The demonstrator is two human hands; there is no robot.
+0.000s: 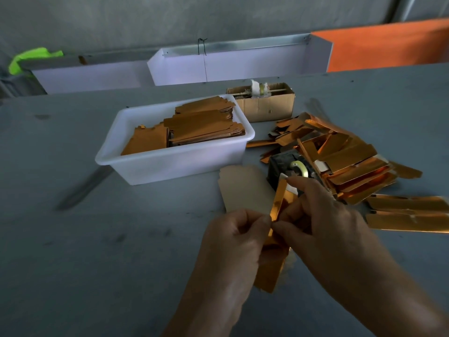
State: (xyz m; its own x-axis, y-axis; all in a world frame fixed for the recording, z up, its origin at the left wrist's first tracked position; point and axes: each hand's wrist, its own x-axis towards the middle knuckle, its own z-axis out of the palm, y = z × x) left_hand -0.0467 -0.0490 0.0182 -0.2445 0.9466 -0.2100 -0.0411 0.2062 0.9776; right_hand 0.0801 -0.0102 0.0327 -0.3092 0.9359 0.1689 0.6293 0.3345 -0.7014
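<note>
A shiny gold flat carton blank is held upright above the grey table, between both hands. My left hand pinches its left edge with thumb and fingers. Gripping its right side is my right hand, with one fingertip on a raised gold flap. The blank's pale inner face opens out to the left, behind my hands. The hands hide the blank's middle.
A white plastic tub of stacked gold blanks stands at centre left. To the right lies a loose heap of gold blanks around a dark tape dispenser. A small cardboard box sits behind, near white trays.
</note>
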